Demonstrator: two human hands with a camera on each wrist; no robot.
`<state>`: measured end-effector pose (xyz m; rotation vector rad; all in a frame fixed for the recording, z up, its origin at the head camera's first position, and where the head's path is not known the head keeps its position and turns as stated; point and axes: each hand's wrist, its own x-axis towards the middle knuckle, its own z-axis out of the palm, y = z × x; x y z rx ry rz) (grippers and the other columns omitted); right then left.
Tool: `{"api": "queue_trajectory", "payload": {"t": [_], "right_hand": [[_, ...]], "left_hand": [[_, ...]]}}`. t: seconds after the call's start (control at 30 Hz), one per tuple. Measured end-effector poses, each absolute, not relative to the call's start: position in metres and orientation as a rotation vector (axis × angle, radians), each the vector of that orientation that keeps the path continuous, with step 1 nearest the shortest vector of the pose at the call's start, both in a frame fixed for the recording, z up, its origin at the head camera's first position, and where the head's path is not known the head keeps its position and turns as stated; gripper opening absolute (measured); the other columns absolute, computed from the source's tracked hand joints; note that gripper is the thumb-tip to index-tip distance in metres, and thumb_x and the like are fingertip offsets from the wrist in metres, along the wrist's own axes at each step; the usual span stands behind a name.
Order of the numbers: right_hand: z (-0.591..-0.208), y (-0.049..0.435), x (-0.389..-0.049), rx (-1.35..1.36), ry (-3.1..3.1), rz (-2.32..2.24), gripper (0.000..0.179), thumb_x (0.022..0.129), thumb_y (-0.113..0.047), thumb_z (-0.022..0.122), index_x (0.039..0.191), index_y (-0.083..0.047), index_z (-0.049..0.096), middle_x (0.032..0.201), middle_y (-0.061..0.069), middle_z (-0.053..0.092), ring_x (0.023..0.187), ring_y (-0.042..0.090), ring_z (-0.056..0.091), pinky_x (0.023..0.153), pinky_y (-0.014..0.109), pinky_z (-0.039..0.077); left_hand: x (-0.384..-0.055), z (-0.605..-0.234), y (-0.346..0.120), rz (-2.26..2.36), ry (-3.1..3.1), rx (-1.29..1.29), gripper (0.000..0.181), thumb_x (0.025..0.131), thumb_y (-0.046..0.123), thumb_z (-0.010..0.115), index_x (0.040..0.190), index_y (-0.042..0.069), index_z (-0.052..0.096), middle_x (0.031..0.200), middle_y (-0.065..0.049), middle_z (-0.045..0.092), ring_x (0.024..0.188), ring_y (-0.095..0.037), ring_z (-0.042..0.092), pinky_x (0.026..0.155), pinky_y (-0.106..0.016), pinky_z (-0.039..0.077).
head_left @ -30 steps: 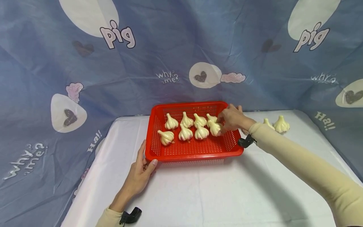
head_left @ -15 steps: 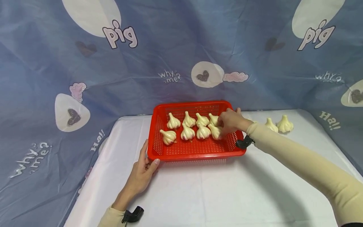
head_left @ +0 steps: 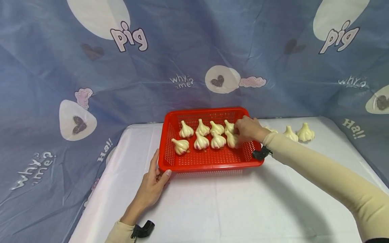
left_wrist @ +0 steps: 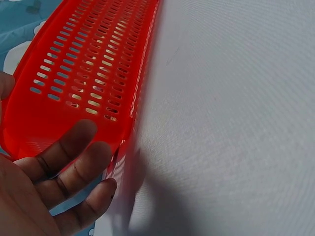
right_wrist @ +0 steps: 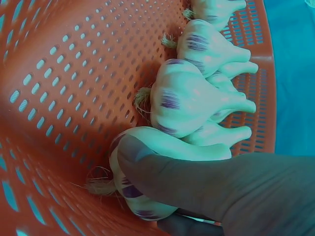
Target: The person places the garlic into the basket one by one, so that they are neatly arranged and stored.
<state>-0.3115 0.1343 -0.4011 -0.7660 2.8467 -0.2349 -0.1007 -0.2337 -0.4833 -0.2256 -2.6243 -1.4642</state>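
A red plastic basket with slotted walls stands on the white cloth, holding several garlic bulbs in two rows. My left hand grips its near left corner, thumb on the rim and fingers at the outer wall; in the left wrist view these fingers curl beside the corner. Inside the basket's right end, my right hand holds the front-row garlic bulb. The right wrist view shows the thumb lying across this purple-streaked bulb, its root tuft toward the basket floor; the other fingers are mostly hidden behind it.
More garlic bulbs lie on the white cloth right of the basket, one partly behind the right wrist. A blue printed curtain hangs just behind the basket and continues along both sides.
My right hand has shifted slightly left and down in the basket, and the bulb it holds now points its stem more upright. The left hand keeps its place at the corner.
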Motion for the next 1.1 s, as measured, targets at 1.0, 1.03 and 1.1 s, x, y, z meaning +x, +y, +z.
{"api": "queue_trajectory", "payload": {"t": [1.0, 1.03, 1.1], "right_hand": [[-0.4021, 0.1308, -0.308, -0.738, 2.837, -0.168, 0.037, 0.062, -0.038, 0.102, 0.083, -0.017, 0.079, 0.084, 0.001, 0.07, 0.099, 0.03, 0.057, 0.08, 0.05, 0.041], [-0.4016, 0.1303, -0.3079, -0.736, 2.837, -0.158, 0.037, 0.062, -0.038, 0.102, 0.082, -0.017, 0.079, 0.084, 0.001, 0.07, 0.099, 0.03, 0.057, 0.08, 0.05, 0.041], [-0.3998, 0.1295, -0.3077, -0.742, 2.835, -0.141, 0.038, 0.063, -0.04, 0.101, 0.081, -0.016, 0.077, 0.084, 0.002, 0.069, 0.098, 0.03, 0.057, 0.078, 0.049, 0.041]], "left_hand": [[-0.0989, -0.4839, -0.2331, -1.443, -2.613, -0.231, 0.085, 0.108, 0.023, 0.065, 0.172, 0.028, 0.009, 0.072, 0.007, 0.055, 0.058, -0.002, 0.046, 0.058, -0.024, 0.04], [-0.0991, -0.4837, -0.2331, -1.445, -2.612, -0.233, 0.085, 0.108, 0.023, 0.065, 0.172, 0.028, 0.009, 0.072, 0.007, 0.055, 0.058, -0.002, 0.047, 0.058, -0.024, 0.04], [-0.0996, -0.4833, -0.2333, -1.45, -2.611, -0.237, 0.085, 0.108, 0.023, 0.064, 0.172, 0.029, 0.008, 0.072, 0.006, 0.055, 0.058, -0.003, 0.047, 0.058, -0.024, 0.04]]}}
